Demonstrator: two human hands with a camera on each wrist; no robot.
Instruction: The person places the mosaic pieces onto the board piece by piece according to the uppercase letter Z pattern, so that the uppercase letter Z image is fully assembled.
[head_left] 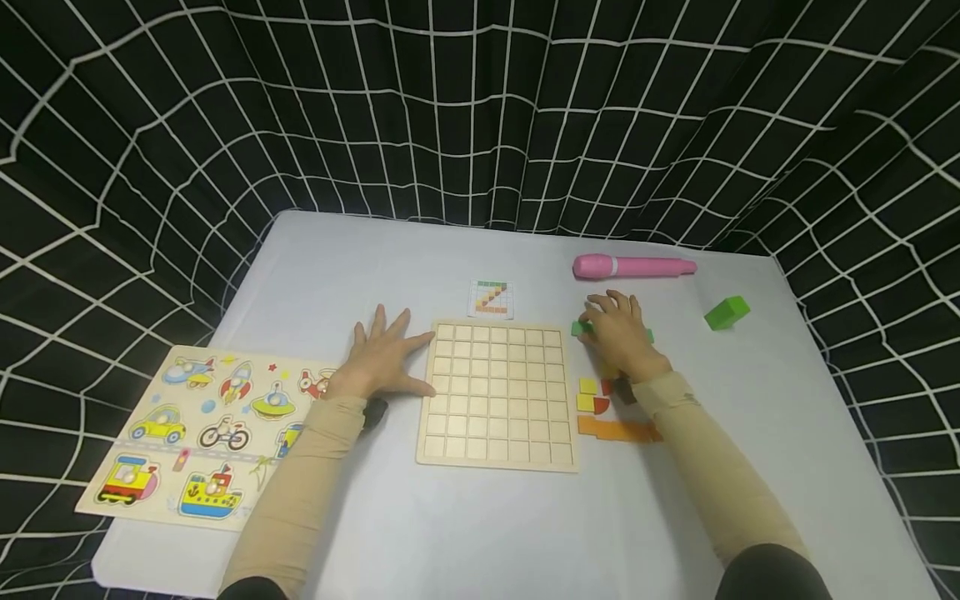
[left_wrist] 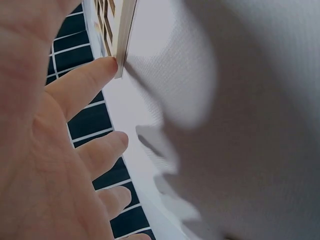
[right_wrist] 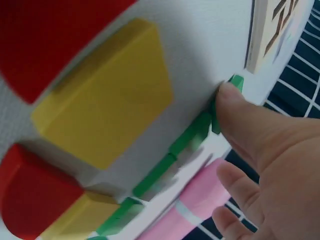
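Note:
A pale wooden grid board (head_left: 498, 395) lies mid-table. My left hand (head_left: 382, 357) is spread at its left side, thumb and index fingertip right at the edge. In the left wrist view, a fingertip (left_wrist: 109, 65) meets the board's corner (left_wrist: 120, 55). To the right of the board, my right hand (head_left: 618, 329) pinches a green block (right_wrist: 237, 84) at the near end of a green row; the thumb shows on it, the other fingertip is hidden. More green blocks (right_wrist: 156, 175) line up beside it. Yellow blocks (head_left: 587, 386), red rounded pieces (head_left: 602, 406) and orange blocks (head_left: 615, 429) lie below.
A small pattern card (head_left: 491, 299) lies behind the board. Farther right are a pink marker-shaped object (head_left: 633, 267) and a green box-shaped block (head_left: 727, 312). A vehicle puzzle board (head_left: 180, 433) lies under the left forearm. Black, white-gridded cloth (head_left: 480, 108) surrounds the table.

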